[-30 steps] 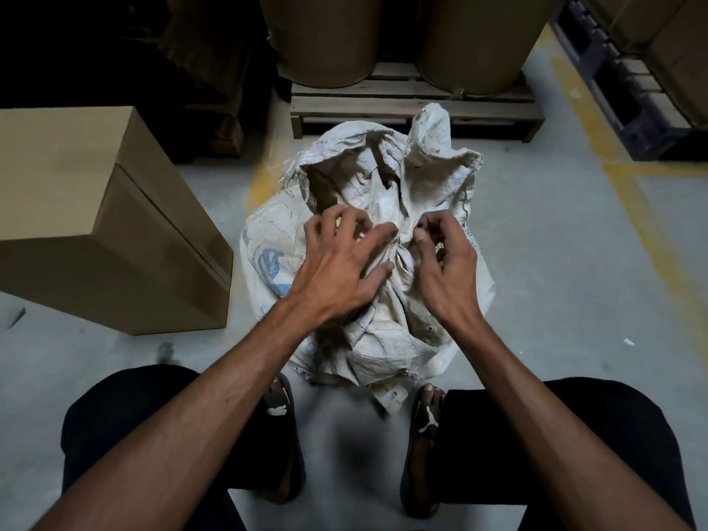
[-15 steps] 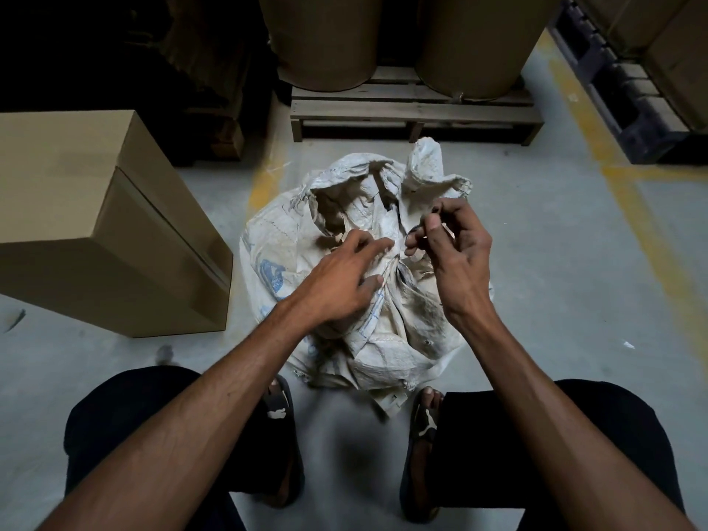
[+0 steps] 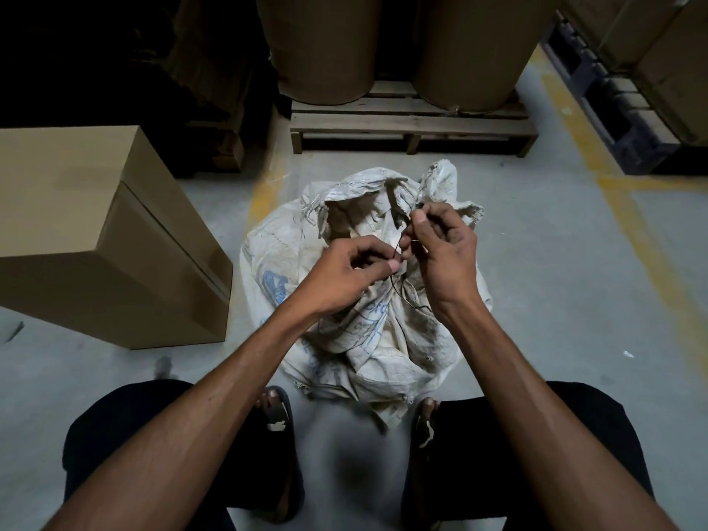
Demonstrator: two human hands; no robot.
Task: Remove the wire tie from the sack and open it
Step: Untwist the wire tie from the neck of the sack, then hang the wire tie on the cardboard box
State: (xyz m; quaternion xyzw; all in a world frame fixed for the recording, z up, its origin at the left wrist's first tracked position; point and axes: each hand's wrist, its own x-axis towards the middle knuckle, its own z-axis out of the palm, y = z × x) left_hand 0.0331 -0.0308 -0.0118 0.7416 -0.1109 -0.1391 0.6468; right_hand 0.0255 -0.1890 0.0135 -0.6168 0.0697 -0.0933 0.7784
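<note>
A crumpled white woven sack [image 3: 367,339] with blue print sits on the concrete floor between my feet, its loose top flaring up at the back. A thin dark wire tie [image 3: 398,291] runs between both hands above the sack's gathered neck, and a loose end trails down over the cloth. My left hand [image 3: 358,272] pinches the wire between thumb and curled fingers. My right hand [image 3: 440,243] pinches the wire's upper part, a little higher and further back. The neck itself is mostly hidden by my hands.
A large cardboard box [image 3: 95,239] stands on the floor to the left. Behind the sack, a wooden pallet [image 3: 410,126] carries two big brown rolls [image 3: 325,44]. A dark pallet [image 3: 609,116] with boxes is at the right. Yellow floor lines [image 3: 636,224] run past.
My left hand has come off the sack's cloth and now pinches the wire. Both hands have risen slightly, and the wire has pulled out from the neck.
</note>
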